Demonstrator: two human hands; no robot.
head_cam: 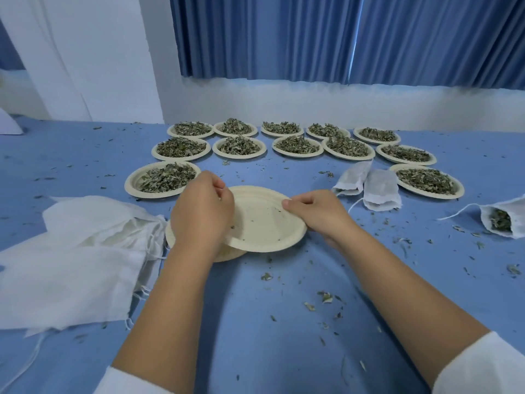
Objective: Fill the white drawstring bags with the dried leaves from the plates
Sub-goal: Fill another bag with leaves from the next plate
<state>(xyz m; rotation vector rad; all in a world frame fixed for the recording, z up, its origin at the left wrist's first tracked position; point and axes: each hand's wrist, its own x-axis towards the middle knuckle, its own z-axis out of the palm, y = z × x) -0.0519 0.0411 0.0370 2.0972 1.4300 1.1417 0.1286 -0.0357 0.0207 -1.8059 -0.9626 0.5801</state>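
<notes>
**Both hands hold an emptied plate at mid-surface**

The left hand (201, 207) lies over the left side of the empty plate (264, 223), with its fingers curled round the far-left rim. The right hand (315, 213) pinches the right rim, thumb on top and fingers underneath. Only a few leaf crumbs remain on this plate. It overlaps a lower plate (227, 255), whose near-left edge shows beneath it and beneath the left wrist.

Twelve plates of dried leaves (297, 145) stand on the far half of the blue surface (270, 336). There are five in the far row, five in the next row, and one nearer at each end, the left one (162, 179) just beyond the left hand.

Two filled bags (369, 189) lie side by side, touching, to the right of the empty plate and just left of the near-right plate of leaves. Their drawstrings trail toward the near side. An open bag (502, 220) lies at the right edge on its side, with leaves visible in its mouth and a string running off to the left. A pile of empty bags (85, 251) sits at the near left, its edge just beside the lower plate.

Loose leaf bits (326, 297) are scattered across the surface, thickest at the near right. Blue curtains (284, 35) hang above a white wall behind the plates.
</notes>
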